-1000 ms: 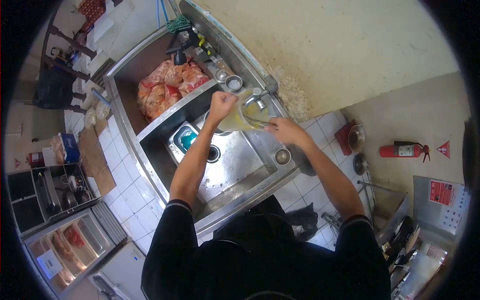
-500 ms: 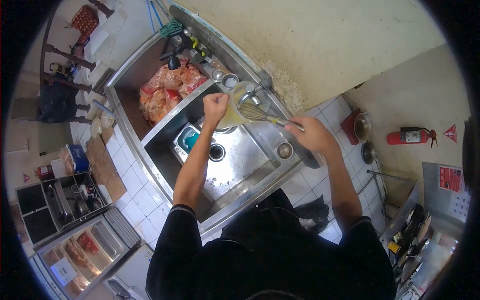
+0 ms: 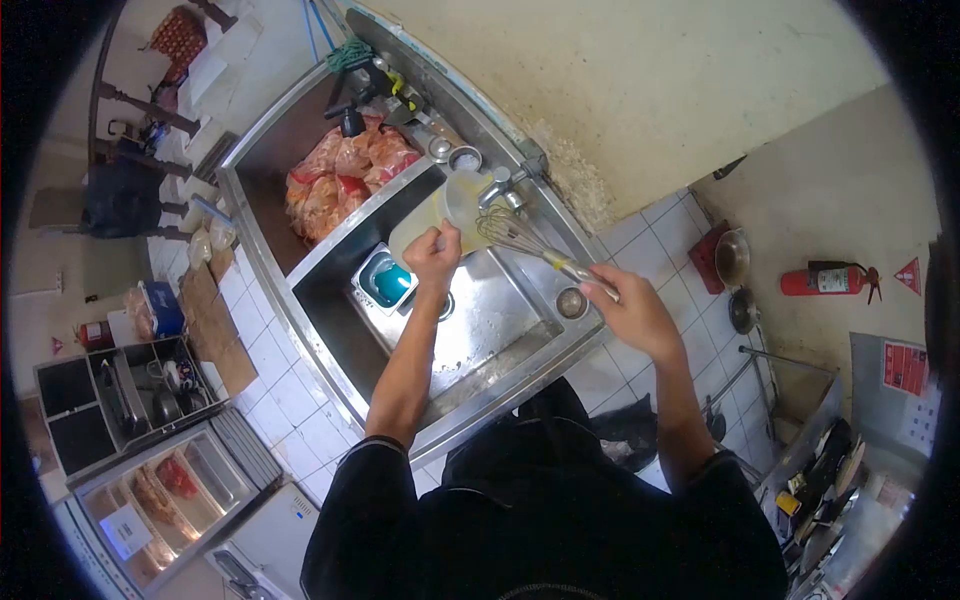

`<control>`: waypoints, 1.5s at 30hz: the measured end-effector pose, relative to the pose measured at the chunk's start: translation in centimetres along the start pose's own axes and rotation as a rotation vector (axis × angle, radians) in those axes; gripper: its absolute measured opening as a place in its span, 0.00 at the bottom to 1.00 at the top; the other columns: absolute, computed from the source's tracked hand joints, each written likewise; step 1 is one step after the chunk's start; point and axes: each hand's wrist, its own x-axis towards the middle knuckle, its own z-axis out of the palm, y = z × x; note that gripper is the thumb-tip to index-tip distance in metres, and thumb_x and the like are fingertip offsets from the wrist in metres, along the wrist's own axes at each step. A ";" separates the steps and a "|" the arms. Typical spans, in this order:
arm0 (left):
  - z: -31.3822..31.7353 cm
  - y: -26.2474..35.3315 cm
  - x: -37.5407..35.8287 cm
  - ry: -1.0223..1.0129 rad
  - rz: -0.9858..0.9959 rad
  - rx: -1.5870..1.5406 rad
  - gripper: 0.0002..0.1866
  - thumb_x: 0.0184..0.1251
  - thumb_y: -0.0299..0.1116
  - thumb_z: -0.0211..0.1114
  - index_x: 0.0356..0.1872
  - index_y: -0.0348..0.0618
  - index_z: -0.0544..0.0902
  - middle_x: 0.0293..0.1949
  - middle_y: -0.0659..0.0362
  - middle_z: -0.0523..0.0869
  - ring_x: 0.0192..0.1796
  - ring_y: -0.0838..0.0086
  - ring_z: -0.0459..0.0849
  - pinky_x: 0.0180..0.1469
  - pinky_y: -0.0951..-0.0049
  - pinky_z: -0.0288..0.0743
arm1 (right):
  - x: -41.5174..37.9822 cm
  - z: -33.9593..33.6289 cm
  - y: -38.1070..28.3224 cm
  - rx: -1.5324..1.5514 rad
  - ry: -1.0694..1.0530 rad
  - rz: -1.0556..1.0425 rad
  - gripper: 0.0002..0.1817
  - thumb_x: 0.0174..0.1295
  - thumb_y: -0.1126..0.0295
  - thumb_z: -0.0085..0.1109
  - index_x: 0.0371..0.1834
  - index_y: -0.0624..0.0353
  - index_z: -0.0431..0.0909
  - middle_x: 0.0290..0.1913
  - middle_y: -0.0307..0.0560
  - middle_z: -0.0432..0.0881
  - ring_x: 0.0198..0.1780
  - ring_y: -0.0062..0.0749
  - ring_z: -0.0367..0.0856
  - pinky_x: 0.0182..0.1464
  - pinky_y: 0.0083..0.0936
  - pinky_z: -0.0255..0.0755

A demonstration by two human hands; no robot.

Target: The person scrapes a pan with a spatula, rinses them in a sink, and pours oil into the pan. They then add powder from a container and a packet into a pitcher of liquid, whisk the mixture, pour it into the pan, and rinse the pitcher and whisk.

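My left hand [image 3: 434, 250] is closed on the near edge of a translucent yellowish container [image 3: 412, 226], which it holds tilted over the right sink basin. In my right hand [image 3: 632, 308] is the handle of a wire whisk [image 3: 514, 236]. The whisk's wires point left, beside the container and just below the faucet [image 3: 500, 186]. Under my left wrist, the drain is partly hidden. A small metal pan with blue-green liquid [image 3: 387, 281] sits in the basin, left of my left forearm.
Bags of raw meat [image 3: 350, 172] fill part of the other basin [image 3: 262, 190]. Small metal cups [image 3: 464, 160] stand on the sink ledge. A round metal item [image 3: 571, 303] lies at the right corner. Pans [image 3: 732, 258] and a fire extinguisher [image 3: 826, 280] are farther right.
The container has moved left and tilted, along with my left hand. My right hand has shifted slightly right and down with the whisk, whose wires are now clear of the container.
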 end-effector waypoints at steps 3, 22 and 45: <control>0.3 -0.1 -0.5 0.041 0.042 0.037 0.22 0.58 0.29 0.70 0.11 0.37 0.68 0.09 0.54 0.64 0.12 0.73 0.63 0.17 0.68 0.56 | -1.9 1.3 0.6 0.044 0.074 0.013 0.21 0.67 0.60 0.62 0.54 0.67 0.79 0.44 0.62 0.85 0.45 0.49 0.86 0.49 0.35 0.76; 9.9 -8.3 10.2 -0.961 -0.690 -0.679 0.14 0.63 0.40 0.62 0.21 0.43 0.81 0.17 0.67 0.74 0.16 0.83 0.69 0.18 0.78 0.56 | -12.9 -1.3 0.6 0.252 -0.025 0.421 0.20 0.68 0.65 0.59 0.62 0.60 0.77 0.47 0.51 0.85 0.49 0.29 0.82 0.55 0.28 0.73; 16.1 -10.8 8.2 -1.471 -1.034 -0.978 0.07 0.62 0.32 0.60 0.24 0.47 0.80 0.22 0.65 0.79 0.25 0.79 0.78 0.26 0.73 0.73 | -11.1 1.6 -0.4 0.558 -0.063 0.548 0.19 0.68 0.68 0.58 0.60 0.62 0.78 0.35 0.36 0.82 0.27 0.12 0.70 0.28 0.16 0.66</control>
